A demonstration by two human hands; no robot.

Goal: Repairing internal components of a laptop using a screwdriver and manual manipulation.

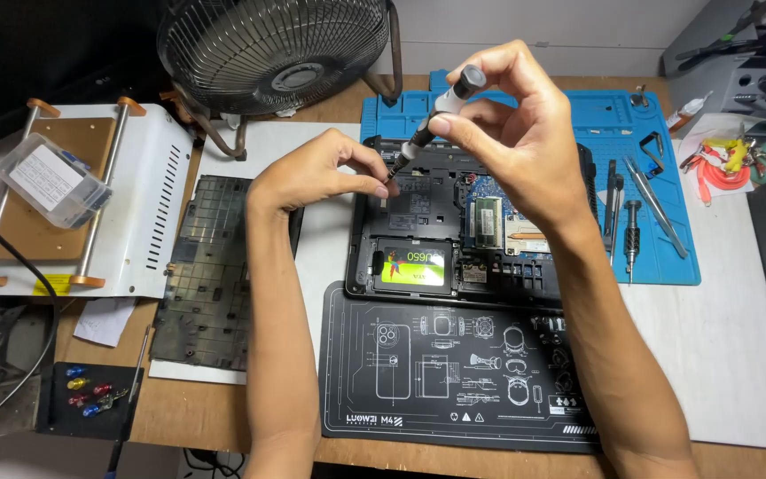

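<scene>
One screwdriver (436, 120), right hand (507, 133) fingers clamped on it, left hand (325, 173) fingers pinching its tip, one open laptop (472, 222)

Two bare arms come up from the bottom of the picture. The left hand (316, 173) and the right hand (511, 133) have no gloves on. There are no sleeves, so both arms show all the way down. No rings, no watch and no bands show. The fingernails are cut short
</scene>
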